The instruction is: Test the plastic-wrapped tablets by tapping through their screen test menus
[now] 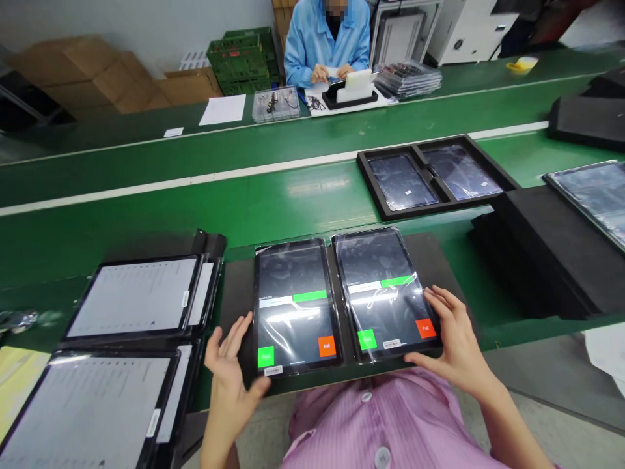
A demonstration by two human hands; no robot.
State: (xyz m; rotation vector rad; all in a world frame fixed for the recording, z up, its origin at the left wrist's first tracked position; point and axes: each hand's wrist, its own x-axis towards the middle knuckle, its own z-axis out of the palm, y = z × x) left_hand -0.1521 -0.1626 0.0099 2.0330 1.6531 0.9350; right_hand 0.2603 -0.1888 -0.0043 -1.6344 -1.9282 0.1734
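Observation:
Two tablets in clear film lie side by side on a dark foam pad (442, 260) in front of me. The left tablet (293, 273) and the right tablet (375, 260) both show a dark test screen with a green button and an orange-red "Fail" button. My left hand (232, 374) is at the left tablet's lower left edge, fingers stretched and thumb apart. At the right tablet's lower right corner is my right hand (452, 342), its spread fingers along the side edge and its thumb by the bottom edge. Neither hand lifts a tablet.
Stacked tablets with white screens (134, 296) lie at left. Beyond, a black foam tray (385, 212) carries two tablets on the green belt (234, 202). Black foam sheets (551, 241) are piled at right. Across the line sits a person in a blue jacket (303, 39).

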